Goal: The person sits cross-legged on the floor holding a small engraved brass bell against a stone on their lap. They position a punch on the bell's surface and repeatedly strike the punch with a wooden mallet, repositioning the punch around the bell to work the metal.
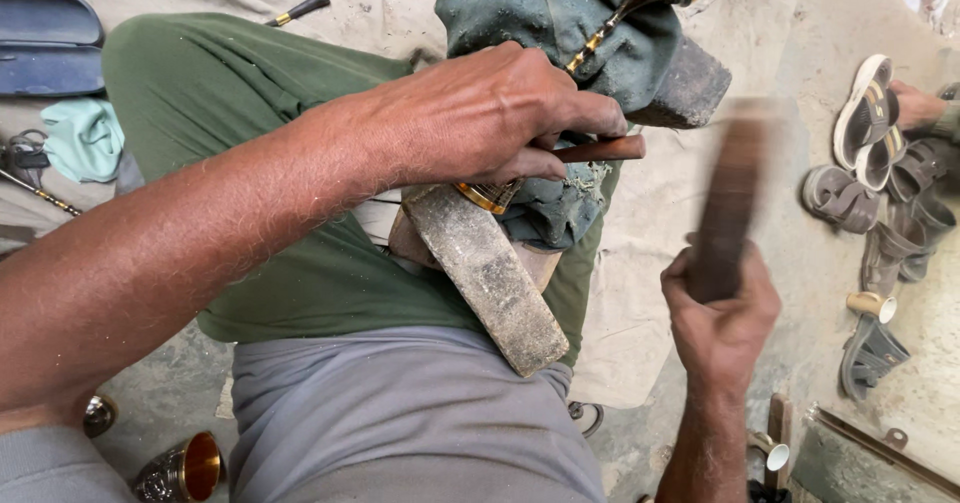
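My left hand (480, 113) is closed around a wooden-handled chisel (600, 149), its tip pressed toward a long engraved brass piece (620, 18) that lies across a dark green cloth (550, 13). The brass piece's lower end (490, 196) shows under my fingers. My right hand (722, 318) grips a dark wooden mallet (730, 198), raised and blurred with motion, to the right of the chisel. A worn wooden block (485, 273) rests across my lap, over my green trousers (260, 163).
Several sandals (880, 163) lie on the ground at right, beside another person's hand (915, 103). A brass goblet (185, 468) sits at lower left. Tools and a light green cloth (85, 138) lie at the left, with a dark blue case (45, 38) behind.
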`<state>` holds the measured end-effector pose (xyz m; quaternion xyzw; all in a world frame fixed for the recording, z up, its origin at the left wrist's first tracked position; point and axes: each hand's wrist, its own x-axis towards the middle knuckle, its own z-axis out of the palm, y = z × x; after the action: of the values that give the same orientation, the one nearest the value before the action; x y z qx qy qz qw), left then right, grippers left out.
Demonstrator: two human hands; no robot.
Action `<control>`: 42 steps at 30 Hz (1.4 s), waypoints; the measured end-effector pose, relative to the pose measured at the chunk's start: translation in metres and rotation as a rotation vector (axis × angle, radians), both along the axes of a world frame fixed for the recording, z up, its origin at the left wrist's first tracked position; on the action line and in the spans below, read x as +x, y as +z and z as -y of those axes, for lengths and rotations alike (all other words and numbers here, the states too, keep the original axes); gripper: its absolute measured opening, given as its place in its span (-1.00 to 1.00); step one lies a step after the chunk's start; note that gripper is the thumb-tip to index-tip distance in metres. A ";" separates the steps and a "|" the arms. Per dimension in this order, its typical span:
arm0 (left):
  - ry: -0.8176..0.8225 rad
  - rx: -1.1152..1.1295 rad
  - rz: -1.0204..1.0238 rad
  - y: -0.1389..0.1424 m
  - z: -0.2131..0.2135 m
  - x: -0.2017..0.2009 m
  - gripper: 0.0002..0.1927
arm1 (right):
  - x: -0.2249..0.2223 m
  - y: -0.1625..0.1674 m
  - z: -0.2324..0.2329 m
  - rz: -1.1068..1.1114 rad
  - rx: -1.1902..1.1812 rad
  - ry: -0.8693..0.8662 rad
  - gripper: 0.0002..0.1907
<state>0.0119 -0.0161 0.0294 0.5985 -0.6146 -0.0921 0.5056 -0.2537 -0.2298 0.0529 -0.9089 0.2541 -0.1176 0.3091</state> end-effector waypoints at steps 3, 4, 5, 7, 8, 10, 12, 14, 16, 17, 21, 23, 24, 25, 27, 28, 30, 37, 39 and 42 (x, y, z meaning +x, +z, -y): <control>-0.011 -0.049 0.011 0.002 -0.001 0.001 -0.56 | -0.001 0.000 0.001 0.299 0.423 -0.121 -0.62; 0.005 -0.034 0.009 0.002 -0.002 0.000 -0.60 | -0.001 0.000 0.001 0.105 0.217 -0.073 -0.69; 0.015 -0.021 0.014 0.003 -0.001 0.000 -0.64 | -0.001 -0.001 0.001 -0.081 0.008 -0.028 -0.76; 0.025 0.015 0.013 0.004 -0.001 0.000 -0.72 | 0.000 -0.001 0.000 -0.150 -0.094 0.015 -0.78; 0.023 0.039 0.002 0.004 0.000 0.000 -0.75 | 0.001 -0.001 -0.001 -0.038 0.014 0.012 -0.72; 0.025 0.049 -0.007 0.003 0.000 0.001 -0.72 | 0.002 -0.001 -0.004 0.177 0.245 -0.009 -0.66; 0.012 0.021 -0.003 0.002 0.000 0.001 -0.60 | 0.003 0.000 -0.005 0.385 0.490 -0.071 -0.64; 0.022 -0.020 0.014 0.001 0.000 0.001 -0.68 | 0.002 0.001 -0.004 -0.002 0.003 -0.015 -0.71; 0.027 -0.046 0.014 0.001 0.000 0.001 -0.72 | 0.002 0.004 0.000 -0.090 -0.059 -0.033 -0.73; 0.027 -0.051 0.006 0.002 -0.001 0.001 -0.72 | 0.002 0.004 0.003 0.017 0.122 -0.076 -0.72; -0.006 -0.061 -0.017 0.003 -0.002 0.002 -0.63 | 0.000 0.008 0.014 0.143 0.288 0.012 -0.68; 0.037 0.026 0.009 0.003 -0.002 0.002 -0.77 | -0.001 0.009 0.017 0.019 0.109 0.097 -0.73; 0.057 0.070 0.019 0.004 -0.002 0.001 -0.81 | -0.001 0.010 0.017 -0.046 0.020 0.138 -0.76; 0.035 0.020 0.004 0.003 -0.002 0.001 -0.78 | -0.001 0.011 0.017 0.063 0.157 0.080 -0.71; 0.014 -0.073 -0.035 0.003 -0.003 0.001 -0.64 | 0.002 0.012 0.018 0.266 0.438 -0.020 -0.63; 0.030 -0.074 -0.025 0.003 -0.003 0.001 -0.67 | 0.004 0.014 0.019 0.082 0.182 0.014 -0.68; 0.048 -0.084 0.011 0.003 -0.003 0.001 -0.72 | 0.009 0.019 0.022 -0.268 -0.339 0.071 -0.78; 0.041 -0.022 -0.015 0.001 -0.003 0.001 -0.70 | 0.015 0.033 0.014 -0.089 -0.149 0.156 -0.75; 0.065 -0.004 0.005 -0.001 -0.003 0.001 -0.72 | 0.016 0.031 0.010 -0.019 -0.095 0.097 -0.75; 0.044 -0.051 -0.039 -0.002 -0.002 0.001 -0.66 | 0.018 0.028 0.010 0.315 0.408 -0.109 -0.65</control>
<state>0.0126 -0.0140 0.0275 0.5968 -0.5936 -0.0772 0.5343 -0.2362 -0.2400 0.0809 -0.7833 0.2697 -0.2203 0.5149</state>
